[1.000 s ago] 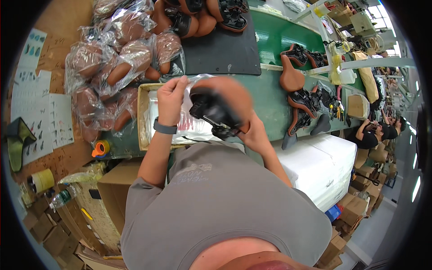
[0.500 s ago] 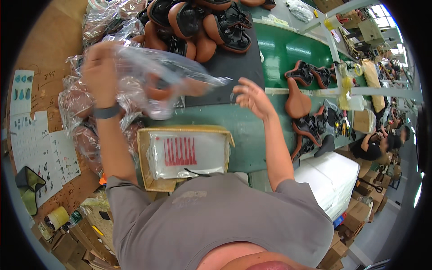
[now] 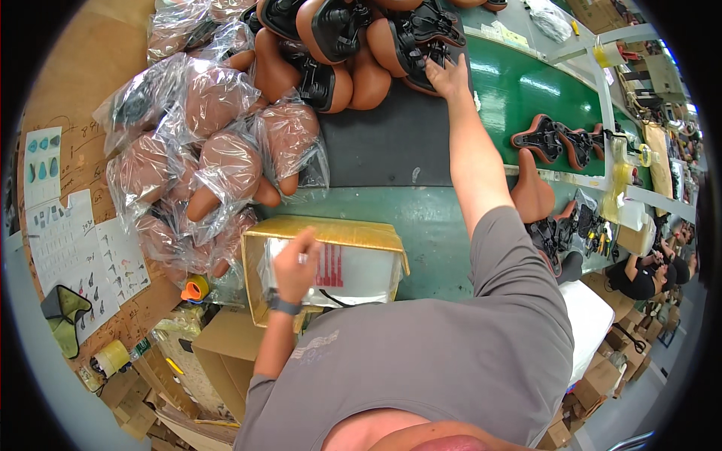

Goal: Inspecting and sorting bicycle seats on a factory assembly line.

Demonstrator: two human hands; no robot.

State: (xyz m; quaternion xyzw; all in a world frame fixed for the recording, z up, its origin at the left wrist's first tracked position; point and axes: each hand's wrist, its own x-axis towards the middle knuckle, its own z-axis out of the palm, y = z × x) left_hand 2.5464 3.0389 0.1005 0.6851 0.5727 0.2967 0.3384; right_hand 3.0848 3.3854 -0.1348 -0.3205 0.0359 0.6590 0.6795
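saddle (image 3: 419, 80) by the right hand (image 3: 448, 77) is partly hidden.

Far from the front edge of the bench (image 3: 436, 252), the right hand (image 3: 449, 77) is splayed; the left hand (image 3: 295, 264) is held nearer.

Factory workshop, by the look of it. Same-type saddles (image 3: 331, 34) heaped in bulk, plus many bagged saddles (image 3: 214, 94). Long green bench (image 3: 440, 225), metal frame (image 3: 596, 75), hand tools (image 3: 596, 242) at right. Sheets (image 3: 56, 229) with small pictures on a marked wooden board (image 3: 83, 143). Cartons (image 3: 602, 376) lower right; people (image 3: 634, 278) in dark tops far right.
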